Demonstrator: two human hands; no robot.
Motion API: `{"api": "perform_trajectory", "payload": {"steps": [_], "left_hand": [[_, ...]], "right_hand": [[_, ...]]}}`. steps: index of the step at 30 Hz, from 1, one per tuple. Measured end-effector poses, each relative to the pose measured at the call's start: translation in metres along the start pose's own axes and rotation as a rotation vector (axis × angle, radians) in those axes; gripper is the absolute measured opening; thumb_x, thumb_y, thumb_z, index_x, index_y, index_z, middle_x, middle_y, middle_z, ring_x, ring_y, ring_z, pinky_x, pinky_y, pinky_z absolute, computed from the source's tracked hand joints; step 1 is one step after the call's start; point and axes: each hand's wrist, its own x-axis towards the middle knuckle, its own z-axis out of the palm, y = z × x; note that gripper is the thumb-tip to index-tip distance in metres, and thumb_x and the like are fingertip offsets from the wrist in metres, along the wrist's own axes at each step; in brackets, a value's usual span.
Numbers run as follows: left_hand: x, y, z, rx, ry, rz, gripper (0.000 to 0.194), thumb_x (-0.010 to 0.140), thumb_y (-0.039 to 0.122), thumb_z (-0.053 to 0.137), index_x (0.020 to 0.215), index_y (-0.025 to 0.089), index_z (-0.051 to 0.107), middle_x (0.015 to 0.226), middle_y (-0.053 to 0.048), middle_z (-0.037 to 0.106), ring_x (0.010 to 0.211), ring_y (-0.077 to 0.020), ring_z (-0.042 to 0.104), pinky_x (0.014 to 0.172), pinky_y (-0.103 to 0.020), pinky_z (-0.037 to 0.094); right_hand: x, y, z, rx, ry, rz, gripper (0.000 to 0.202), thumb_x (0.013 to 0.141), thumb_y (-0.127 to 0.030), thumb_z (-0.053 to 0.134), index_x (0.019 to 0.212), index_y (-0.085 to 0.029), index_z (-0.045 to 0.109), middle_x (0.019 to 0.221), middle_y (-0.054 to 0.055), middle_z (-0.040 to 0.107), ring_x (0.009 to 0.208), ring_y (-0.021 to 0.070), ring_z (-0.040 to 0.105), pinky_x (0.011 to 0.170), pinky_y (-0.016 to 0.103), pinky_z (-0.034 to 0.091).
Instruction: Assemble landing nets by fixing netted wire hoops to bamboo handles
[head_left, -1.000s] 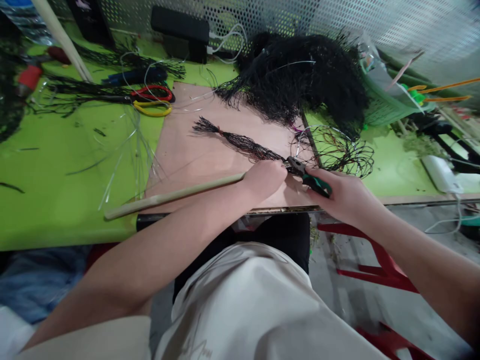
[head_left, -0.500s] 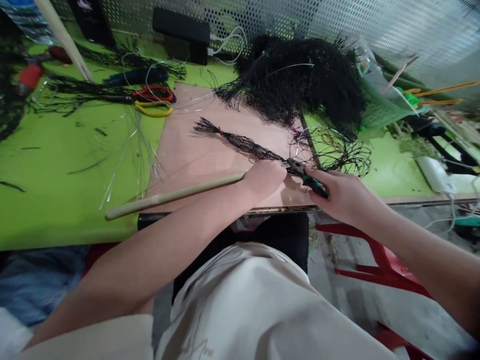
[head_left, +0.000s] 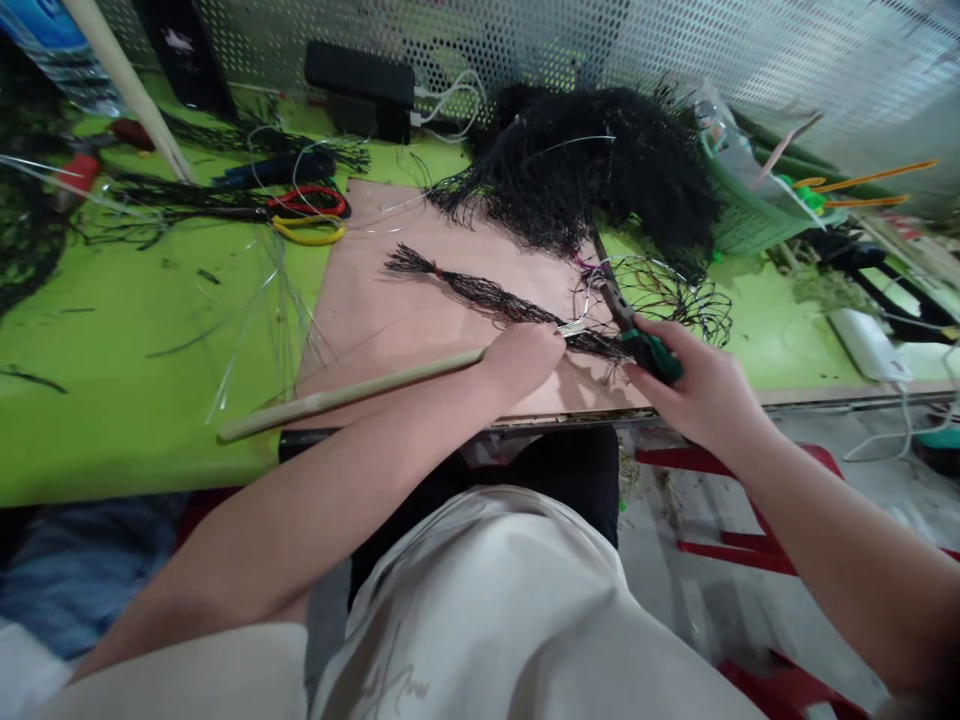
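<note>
My left hand (head_left: 526, 352) is closed around the end of a pale wooden stick (head_left: 352, 392) and steadies a bundle of dark strands (head_left: 491, 294) against it. A silvery wire (head_left: 587, 300) loops up from the fingers of that hand. The bundle is tied near its far left end and lies across a pinkish board (head_left: 375, 330). In my right hand (head_left: 697, 385) is a pair of pliers (head_left: 637, 340) with green and black handles, its jaws pointing up and left beside the wire. Whether the jaws touch the wire I cannot tell.
A heap of black strands (head_left: 592, 165) lies behind the board, with a green basket (head_left: 757, 215) to its right. Red-and-yellow-handled scissors (head_left: 307, 215) and loose clear strands (head_left: 274, 290) lie at left. Behind stands a perforated metal panel (head_left: 675, 50); a red stool (head_left: 742, 555) is below right.
The pliers have moved right, away from my left hand, and their jaws have swung more upward. My left hand stays nearly in place on the stick and bundle.
</note>
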Motion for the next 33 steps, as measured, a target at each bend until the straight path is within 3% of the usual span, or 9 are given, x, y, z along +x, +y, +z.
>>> {"api": "perform_trajectory", "payload": {"steps": [3, 6, 11, 17, 23, 27, 29, 33], "left_hand": [[0.000, 0.000, 0.001, 0.016, 0.000, -0.006, 0.032, 0.097, 0.005, 0.042, 0.111, 0.007, 0.071, 0.117, -0.016, 0.073, 0.108, -0.0236, 0.071, 0.092, -0.036, 0.057], [0.000, 0.001, 0.001, 0.034, 0.006, -0.010, 0.031, 0.097, 0.004, 0.043, 0.110, 0.007, 0.071, 0.115, -0.016, 0.073, 0.103, -0.0229, 0.072, 0.089, -0.035, 0.057], [0.000, 0.001, 0.001, -0.014, 0.050, -0.007, 0.030, 0.098, 0.007, 0.045, 0.112, 0.009, 0.071, 0.116, -0.015, 0.073, 0.106, -0.0231, 0.072, 0.091, -0.035, 0.058], [0.000, 0.001, 0.002, -0.007, 0.052, -0.016, 0.030, 0.098, 0.008, 0.045, 0.113, 0.008, 0.071, 0.114, -0.016, 0.074, 0.107, -0.0243, 0.072, 0.093, -0.036, 0.058], [-0.002, 0.002, 0.000, -0.015, 0.046, -0.016, 0.031, 0.097, 0.007, 0.044, 0.114, 0.008, 0.071, 0.119, -0.015, 0.072, 0.108, -0.0240, 0.072, 0.093, -0.036, 0.058], [-0.002, 0.002, -0.002, -0.012, 0.028, -0.028, 0.031, 0.097, 0.006, 0.045, 0.114, 0.008, 0.070, 0.117, -0.015, 0.073, 0.107, -0.0243, 0.072, 0.092, -0.036, 0.058], [-0.002, 0.002, -0.001, -0.012, 0.023, -0.026, 0.030, 0.097, 0.007, 0.045, 0.112, 0.009, 0.071, 0.117, -0.014, 0.073, 0.106, -0.0244, 0.072, 0.092, -0.036, 0.058], [-0.001, 0.001, 0.000, -0.013, 0.046, -0.019, 0.030, 0.098, 0.008, 0.045, 0.114, 0.009, 0.070, 0.121, -0.015, 0.072, 0.109, -0.0235, 0.071, 0.095, -0.036, 0.057]], "right_hand": [[-0.003, -0.007, -0.009, 0.036, 0.039, 0.004, 0.055, 0.085, -0.044, 0.066, 0.139, -0.030, 0.060, 0.101, 0.005, 0.076, 0.069, 0.0234, 0.068, 0.066, 0.037, 0.052], [-0.008, -0.011, 0.002, 0.067, 0.136, 0.007, 0.057, 0.086, -0.043, 0.065, 0.141, -0.028, 0.057, 0.114, 0.008, 0.075, 0.085, 0.0265, 0.071, 0.077, 0.040, 0.056], [-0.014, -0.007, 0.036, 0.004, -0.081, -0.017, 0.054, 0.085, -0.037, 0.062, 0.137, -0.022, 0.062, 0.113, 0.013, 0.074, 0.089, 0.0289, 0.072, 0.080, 0.042, 0.057], [-0.011, -0.007, 0.036, 0.061, 0.011, 0.048, 0.056, 0.087, -0.042, 0.062, 0.140, -0.023, 0.059, 0.118, 0.010, 0.074, 0.073, 0.0225, 0.070, 0.072, 0.037, 0.056], [-0.010, -0.007, 0.039, -0.059, -0.108, 0.021, 0.057, 0.086, -0.040, 0.061, 0.140, -0.023, 0.060, 0.104, 0.011, 0.075, 0.079, 0.0271, 0.071, 0.070, 0.037, 0.054], [-0.014, -0.009, 0.038, 0.055, 0.005, 0.066, 0.054, 0.088, -0.043, 0.060, 0.139, -0.025, 0.060, 0.110, 0.010, 0.075, 0.070, 0.0219, 0.068, 0.069, 0.035, 0.054], [-0.015, -0.010, 0.039, 0.048, 0.036, 0.065, 0.055, 0.088, -0.042, 0.060, 0.139, -0.023, 0.059, 0.113, 0.012, 0.074, 0.074, 0.0240, 0.069, 0.071, 0.036, 0.054], [-0.013, -0.013, 0.041, -0.043, -0.093, 0.020, 0.056, 0.085, -0.040, 0.059, 0.138, -0.022, 0.061, 0.106, 0.014, 0.074, 0.081, 0.0289, 0.070, 0.072, 0.038, 0.053]]}}
